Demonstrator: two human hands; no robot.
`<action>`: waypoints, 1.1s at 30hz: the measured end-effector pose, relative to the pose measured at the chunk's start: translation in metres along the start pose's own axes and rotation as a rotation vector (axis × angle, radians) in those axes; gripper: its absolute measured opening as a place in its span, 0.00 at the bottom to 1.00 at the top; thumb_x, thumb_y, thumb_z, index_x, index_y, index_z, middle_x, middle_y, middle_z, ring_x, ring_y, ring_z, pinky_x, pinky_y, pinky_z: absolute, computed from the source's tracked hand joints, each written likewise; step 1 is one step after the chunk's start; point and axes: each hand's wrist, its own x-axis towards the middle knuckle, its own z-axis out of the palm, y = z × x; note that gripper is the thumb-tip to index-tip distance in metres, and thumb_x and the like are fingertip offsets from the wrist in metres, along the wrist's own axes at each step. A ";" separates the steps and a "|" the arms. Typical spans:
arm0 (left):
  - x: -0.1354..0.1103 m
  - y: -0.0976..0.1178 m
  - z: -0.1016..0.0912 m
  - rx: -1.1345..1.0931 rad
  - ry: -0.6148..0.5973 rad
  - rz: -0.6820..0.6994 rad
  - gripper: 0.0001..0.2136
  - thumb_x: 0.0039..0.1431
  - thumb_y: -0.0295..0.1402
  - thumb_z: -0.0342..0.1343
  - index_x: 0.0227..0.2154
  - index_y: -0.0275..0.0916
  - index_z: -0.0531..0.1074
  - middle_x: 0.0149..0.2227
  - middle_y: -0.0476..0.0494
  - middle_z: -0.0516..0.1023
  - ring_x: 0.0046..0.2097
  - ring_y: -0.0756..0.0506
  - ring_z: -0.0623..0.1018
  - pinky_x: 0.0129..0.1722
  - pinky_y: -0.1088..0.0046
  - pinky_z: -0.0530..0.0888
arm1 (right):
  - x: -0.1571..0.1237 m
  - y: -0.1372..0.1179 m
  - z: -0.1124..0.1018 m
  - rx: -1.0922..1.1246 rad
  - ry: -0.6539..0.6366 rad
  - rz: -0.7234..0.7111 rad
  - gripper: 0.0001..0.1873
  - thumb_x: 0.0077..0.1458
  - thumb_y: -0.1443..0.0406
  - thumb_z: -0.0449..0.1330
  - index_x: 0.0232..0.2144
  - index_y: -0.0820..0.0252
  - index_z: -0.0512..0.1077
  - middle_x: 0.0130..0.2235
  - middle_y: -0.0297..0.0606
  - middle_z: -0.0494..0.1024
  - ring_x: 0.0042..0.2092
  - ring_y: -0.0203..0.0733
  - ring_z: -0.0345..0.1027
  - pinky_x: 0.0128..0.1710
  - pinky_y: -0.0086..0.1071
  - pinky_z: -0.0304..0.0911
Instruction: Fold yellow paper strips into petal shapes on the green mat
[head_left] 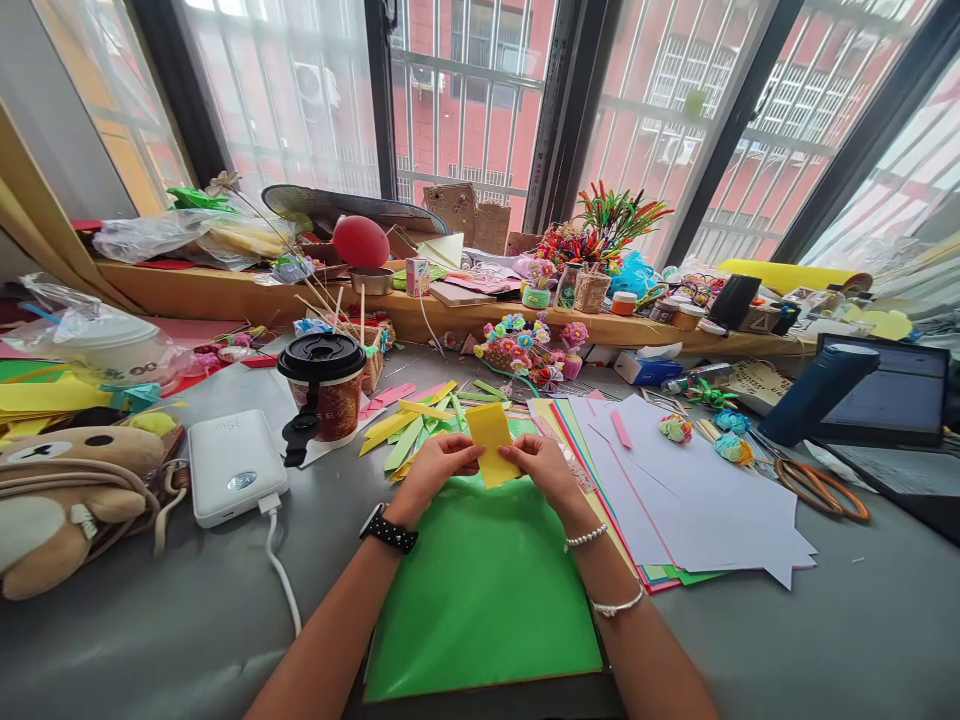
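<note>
A small yellow sheet of paper [493,440] is held up between my two hands, tilted slightly. On its left edge, my left hand [444,466] pinches it between thumb and fingers. Opposite, my right hand [545,466] pinches the right edge the same way. Below lies a glossy green sheet [487,600], flat on the table in front of me. Just beyond my left hand is a loose pile of yellow, green and pink paper strips [409,430].
To the right lies a fanned stack of coloured and white paper [697,500], with orange-handled scissors [821,488] beyond. A lidded coffee cup [322,385], a white power bank [235,468] and a bear plush [75,490] stand at left. Paper flowers [525,345] sit at the back.
</note>
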 end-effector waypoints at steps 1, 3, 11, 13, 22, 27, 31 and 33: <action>0.000 0.000 0.000 0.012 0.001 0.000 0.14 0.32 0.38 0.62 0.23 0.33 0.72 0.22 0.49 0.73 0.25 0.52 0.72 0.30 0.76 0.71 | -0.001 -0.001 0.000 0.000 0.004 0.006 0.17 0.31 0.56 0.64 0.15 0.63 0.64 0.16 0.29 0.67 0.19 0.30 0.60 0.18 0.24 0.55; 0.000 0.000 0.000 0.015 0.039 0.014 0.14 0.32 0.38 0.62 0.21 0.33 0.72 0.21 0.50 0.73 0.24 0.52 0.72 0.29 0.75 0.71 | -0.002 -0.003 0.001 0.008 -0.010 0.027 0.16 0.32 0.56 0.63 0.17 0.63 0.66 0.18 0.31 0.69 0.21 0.32 0.63 0.20 0.25 0.58; 0.000 0.000 -0.002 -0.016 0.034 0.019 0.13 0.31 0.37 0.63 0.21 0.33 0.72 0.22 0.49 0.74 0.26 0.51 0.73 0.32 0.74 0.71 | 0.001 -0.002 -0.004 -0.020 -0.004 -0.016 0.13 0.34 0.59 0.62 0.19 0.63 0.67 0.18 0.31 0.70 0.19 0.33 0.64 0.21 0.26 0.59; 0.000 0.000 -0.002 0.005 -0.010 0.015 0.14 0.32 0.38 0.62 0.23 0.34 0.72 0.24 0.47 0.75 0.27 0.49 0.74 0.32 0.73 0.71 | 0.001 -0.001 -0.005 -0.056 -0.018 -0.038 0.13 0.34 0.59 0.62 0.19 0.64 0.67 0.17 0.31 0.70 0.18 0.33 0.64 0.20 0.27 0.59; 0.003 -0.004 0.000 0.041 0.049 0.019 0.18 0.32 0.39 0.62 0.27 0.32 0.72 0.27 0.43 0.76 0.28 0.47 0.74 0.30 0.71 0.71 | 0.004 0.002 -0.006 -0.061 -0.013 -0.079 0.12 0.36 0.59 0.61 0.21 0.63 0.69 0.22 0.34 0.72 0.24 0.34 0.65 0.24 0.28 0.62; 0.004 0.000 -0.008 0.035 0.135 0.150 0.17 0.32 0.40 0.62 0.26 0.33 0.71 0.26 0.48 0.74 0.30 0.48 0.73 0.29 0.76 0.69 | 0.002 -0.002 -0.011 -0.158 -0.126 -0.065 0.10 0.37 0.60 0.61 0.20 0.63 0.69 0.20 0.33 0.70 0.22 0.34 0.64 0.23 0.29 0.61; 0.004 0.001 -0.010 0.068 0.118 0.137 0.16 0.33 0.42 0.61 0.23 0.33 0.70 0.24 0.48 0.73 0.28 0.49 0.72 0.26 0.77 0.67 | 0.001 -0.004 -0.012 -0.179 -0.064 -0.112 0.11 0.40 0.59 0.59 0.21 0.63 0.68 0.21 0.34 0.70 0.24 0.34 0.63 0.24 0.28 0.60; 0.004 0.001 -0.011 0.098 0.089 0.127 0.16 0.34 0.42 0.60 0.23 0.34 0.70 0.24 0.48 0.73 0.28 0.49 0.72 0.26 0.77 0.67 | 0.001 -0.004 -0.013 -0.222 -0.045 -0.149 0.12 0.41 0.58 0.57 0.22 0.63 0.68 0.22 0.34 0.70 0.24 0.34 0.63 0.24 0.27 0.59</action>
